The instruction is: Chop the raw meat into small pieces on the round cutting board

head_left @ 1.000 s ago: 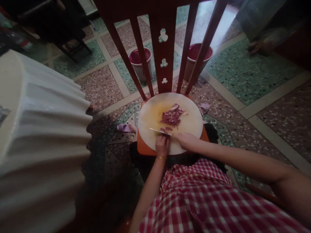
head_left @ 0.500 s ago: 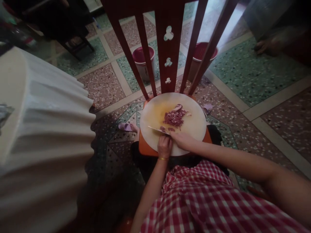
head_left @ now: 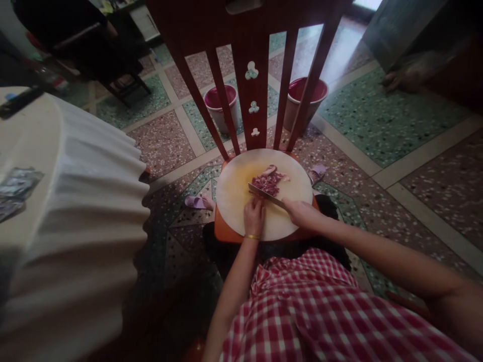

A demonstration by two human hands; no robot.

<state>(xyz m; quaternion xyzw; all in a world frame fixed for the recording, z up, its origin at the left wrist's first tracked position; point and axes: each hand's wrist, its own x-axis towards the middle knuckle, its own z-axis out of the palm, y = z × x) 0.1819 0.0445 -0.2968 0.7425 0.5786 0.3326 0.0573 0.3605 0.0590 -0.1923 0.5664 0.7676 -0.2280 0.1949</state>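
Observation:
A round pale cutting board (head_left: 234, 201) lies on the orange seat of a red wooden chair (head_left: 252, 65). A small heap of chopped reddish pieces (head_left: 268, 181) sits near the board's middle. My right hand (head_left: 302, 213) is closed round the handle of a knife (head_left: 264, 195), whose blade slants up-left against the near edge of the heap. My left hand (head_left: 253, 217), with a gold bangle at the wrist, rests on the board just beside the blade, fingers curled; I cannot see anything in it.
Two pink buckets (head_left: 221, 103) (head_left: 304, 98) stand on the tiled floor behind the chair. A white pleated tablecloth (head_left: 75, 211) covers a table at the left. Purple slippers (head_left: 196, 202) (head_left: 317, 172) lie beside the chair. Another person's foot (head_left: 396, 78) shows far right.
The knife has swung from lying across the board's near edge to slanting into the heap. My right hand has drawn back to the right. The view has shifted slightly.

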